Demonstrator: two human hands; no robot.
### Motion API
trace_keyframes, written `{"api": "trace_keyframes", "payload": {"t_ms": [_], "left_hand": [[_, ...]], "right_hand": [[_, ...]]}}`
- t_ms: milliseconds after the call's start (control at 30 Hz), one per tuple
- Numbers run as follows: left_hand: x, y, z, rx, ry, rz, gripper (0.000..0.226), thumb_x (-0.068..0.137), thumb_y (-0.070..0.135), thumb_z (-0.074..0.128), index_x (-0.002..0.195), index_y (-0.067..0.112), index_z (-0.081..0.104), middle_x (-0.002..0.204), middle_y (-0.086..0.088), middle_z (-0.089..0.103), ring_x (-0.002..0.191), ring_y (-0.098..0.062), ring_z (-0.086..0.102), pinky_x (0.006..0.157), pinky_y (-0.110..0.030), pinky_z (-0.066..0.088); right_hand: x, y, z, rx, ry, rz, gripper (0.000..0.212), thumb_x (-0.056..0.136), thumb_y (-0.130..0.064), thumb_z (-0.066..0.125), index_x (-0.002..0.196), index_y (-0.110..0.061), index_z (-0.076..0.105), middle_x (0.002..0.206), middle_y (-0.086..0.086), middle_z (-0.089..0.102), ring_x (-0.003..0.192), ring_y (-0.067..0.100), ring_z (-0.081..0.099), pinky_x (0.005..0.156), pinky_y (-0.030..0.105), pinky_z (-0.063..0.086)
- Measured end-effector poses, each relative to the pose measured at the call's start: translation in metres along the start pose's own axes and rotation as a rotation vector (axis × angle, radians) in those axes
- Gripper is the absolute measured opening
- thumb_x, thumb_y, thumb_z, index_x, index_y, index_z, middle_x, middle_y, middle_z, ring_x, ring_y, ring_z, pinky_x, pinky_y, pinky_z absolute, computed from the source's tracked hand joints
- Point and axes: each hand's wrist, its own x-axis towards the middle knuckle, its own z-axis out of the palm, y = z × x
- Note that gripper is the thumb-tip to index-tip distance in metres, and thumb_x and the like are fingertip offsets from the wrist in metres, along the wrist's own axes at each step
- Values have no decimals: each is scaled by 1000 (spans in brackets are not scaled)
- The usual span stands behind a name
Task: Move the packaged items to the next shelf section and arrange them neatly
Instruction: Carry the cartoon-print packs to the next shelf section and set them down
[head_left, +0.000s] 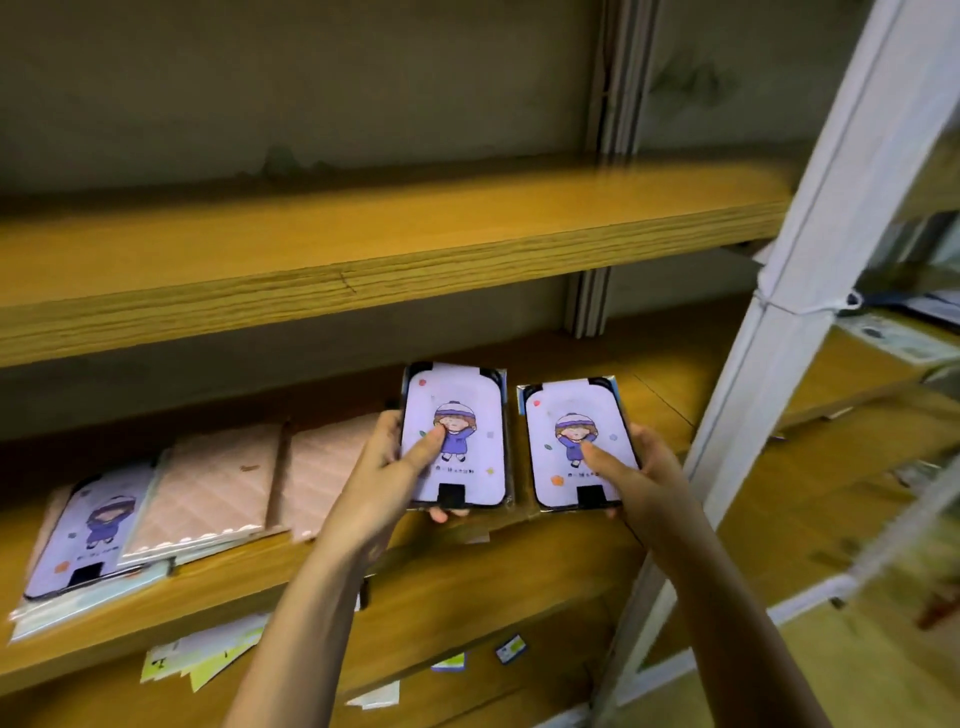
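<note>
Holding two packs at right end of orange wooden shelf (467, 566): our left hand (387, 473) grasps lilac cartoon-print wrapped package (462, 384), our right hand (644, 483) grasps matching package (571, 405). We judge task early: pink quilted packs (218, 483) at left wait, section beyond white metal post (779, 322) not reached.

2 lilac pkgs (453, 436) (575, 447) w/ cartoon girl, purple coat; pink zigzag pkgs (218, 483); yellow-brown wood shelf (467, 571).

Dim, warm yellow light here. The upper shelf (363, 244) takes most of it and throws heavy shadow across the back of the lower shelf (467, 571). Centre's sharpest: left lilac pack (462, 405) and right lilac pack (576, 410) read clearly. Stacked packs (88, 535) far left smear with blur. The white post (810, 249) leans with wide-angle bend.
</note>
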Motion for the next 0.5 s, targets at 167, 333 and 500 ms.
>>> {"api": "trace_keyframes", "payload": {"t_ms": [167, 333, 500], "left_hand": [[-9, 0, 47, -52, -90, -12, 20, 89, 21, 52, 108, 18, 48, 81, 0, 76, 64, -12, 72, 42, -22, 54], [-20, -8, 108, -76, -141, -27, 15, 89, 20, 51, 103, 17, 48, 76, 1, 76, 62, -18, 72, 39, -25, 50], [-32, -8, 180, -80, -173, -24, 12, 88, 18, 51, 100, 21, 50, 75, 1, 75, 65, -15, 72, 34, -20, 48]], "right_hand": [[-13, 8, -48, 80, 53, -1, 25, 87, -19, 61, 107, -15, 47, 88, 0, 65, 61, 8, 68, 43, 17, 51], [-29, 19, -117, 103, 59, -6, 31, 86, -17, 61, 113, -8, 48, 92, 8, 68, 69, 18, 69, 48, 25, 52], [-36, 29, -197, 182, 112, 42, 31, 85, -14, 61, 113, -6, 49, 100, 15, 67, 67, 12, 69, 48, 21, 52]]}}
